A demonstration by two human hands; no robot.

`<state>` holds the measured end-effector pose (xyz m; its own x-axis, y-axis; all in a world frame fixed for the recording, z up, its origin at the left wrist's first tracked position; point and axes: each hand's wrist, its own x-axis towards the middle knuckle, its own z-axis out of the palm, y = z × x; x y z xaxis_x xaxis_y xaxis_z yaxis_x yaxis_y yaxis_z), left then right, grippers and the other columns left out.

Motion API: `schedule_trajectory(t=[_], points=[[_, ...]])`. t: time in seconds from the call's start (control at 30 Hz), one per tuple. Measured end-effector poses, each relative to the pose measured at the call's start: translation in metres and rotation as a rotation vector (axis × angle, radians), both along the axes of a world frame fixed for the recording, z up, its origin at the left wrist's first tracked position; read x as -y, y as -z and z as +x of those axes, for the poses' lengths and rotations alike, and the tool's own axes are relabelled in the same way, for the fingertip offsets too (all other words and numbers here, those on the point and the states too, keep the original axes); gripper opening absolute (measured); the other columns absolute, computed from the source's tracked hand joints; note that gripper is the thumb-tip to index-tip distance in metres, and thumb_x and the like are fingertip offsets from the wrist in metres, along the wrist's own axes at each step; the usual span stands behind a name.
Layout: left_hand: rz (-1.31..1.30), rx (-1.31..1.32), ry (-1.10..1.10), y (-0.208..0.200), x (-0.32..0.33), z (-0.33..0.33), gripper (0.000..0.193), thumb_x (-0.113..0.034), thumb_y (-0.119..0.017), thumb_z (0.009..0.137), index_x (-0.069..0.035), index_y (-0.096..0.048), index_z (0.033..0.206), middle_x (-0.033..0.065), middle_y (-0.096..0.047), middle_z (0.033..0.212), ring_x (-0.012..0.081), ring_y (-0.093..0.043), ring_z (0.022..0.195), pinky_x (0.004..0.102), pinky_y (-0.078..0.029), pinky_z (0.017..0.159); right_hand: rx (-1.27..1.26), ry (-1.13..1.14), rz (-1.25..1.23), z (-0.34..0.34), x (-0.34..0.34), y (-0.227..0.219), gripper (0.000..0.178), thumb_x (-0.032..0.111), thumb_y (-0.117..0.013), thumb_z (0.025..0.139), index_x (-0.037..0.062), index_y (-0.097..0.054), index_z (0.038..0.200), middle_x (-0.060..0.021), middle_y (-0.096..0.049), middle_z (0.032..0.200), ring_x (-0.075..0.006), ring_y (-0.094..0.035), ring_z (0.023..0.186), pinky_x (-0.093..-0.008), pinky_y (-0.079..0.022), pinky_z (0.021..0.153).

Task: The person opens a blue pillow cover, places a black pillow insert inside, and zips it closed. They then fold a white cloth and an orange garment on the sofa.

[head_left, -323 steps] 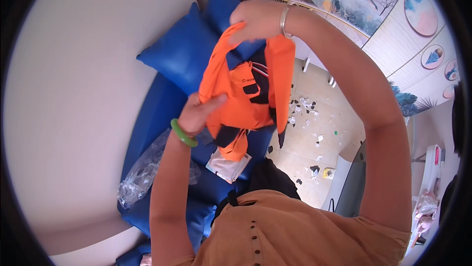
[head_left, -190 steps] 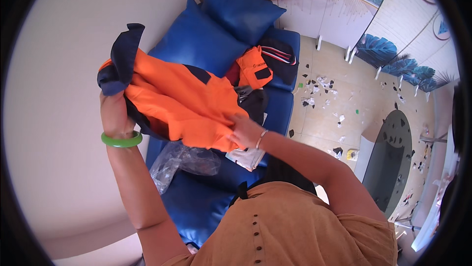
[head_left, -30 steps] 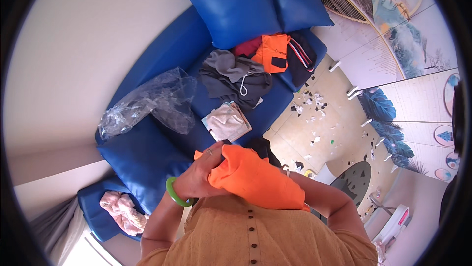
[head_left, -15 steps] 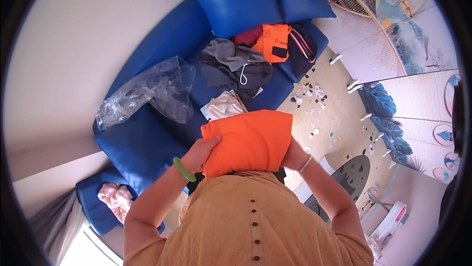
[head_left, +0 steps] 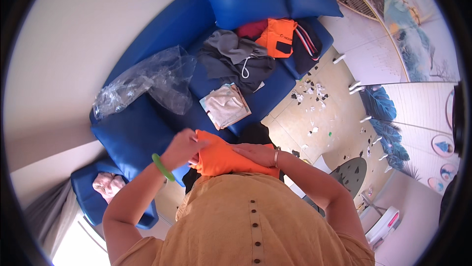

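Note:
A folded orange garment rests against my front at lap height; its exact kind does not show. At its left edge, my left hand has fingers curled round the cloth, with a green bangle on that wrist. My right hand lies flat across the top of the garment, fingers stretched out. Just beyond, on the blue sofa, sits a small stack of folded light cloths. Farther back are a crumpled dark grey garment with a white drawstring and a folded orange garment with a dark patch.
A clear plastic bag lies on the sofa's left part. Dark striped clothing is at its far right end. A pink cloth rests on a blue seat at left. Scraps litter the floor, near white patterned cabinets.
The orange garment has become smaller, folded over toward me. My right hand has moved from its right edge onto its top. The stack of light cloths now shows fully.

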<state>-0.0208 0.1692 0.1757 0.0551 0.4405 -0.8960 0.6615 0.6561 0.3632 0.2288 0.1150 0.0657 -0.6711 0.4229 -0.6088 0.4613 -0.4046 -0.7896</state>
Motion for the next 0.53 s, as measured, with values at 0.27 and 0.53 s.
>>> schedule_trajectory(t=[0.27, 0.53], points=[[0.394, 0.277, 0.773, 0.021, -0.018, 0.039, 0.060, -0.047, -0.053, 0.093, -0.004, -0.047, 0.135, 0.0203, -0.052, 0.132, 0.0368, -0.046, 0.125, 0.0432, -0.032, 0.107, -0.053, -0.172, 0.008, -0.010, -0.021, -0.018, 0.059, 0.049, -0.035, 0.099, 0.0081, -0.044, 0.140, -0.0138, -0.043, 0.144, -0.0281, -0.039, 0.134, -0.0363, -0.027, 0.112], [-0.133, 0.684, 0.317, 0.031, 0.027, -0.026, 0.097, -0.064, -0.061, 0.081, -0.013, -0.017, 0.152, 0.0105, -0.015, 0.157, 0.0376, -0.012, 0.143, 0.0491, -0.010, 0.117, -0.295, -0.096, -0.071, 0.060, -0.020, -0.027, 0.094, 0.056, -0.064, 0.083, 0.0104, -0.018, 0.151, -0.0124, -0.019, 0.156, -0.0275, -0.015, 0.145, -0.0397, -0.011, 0.118]])
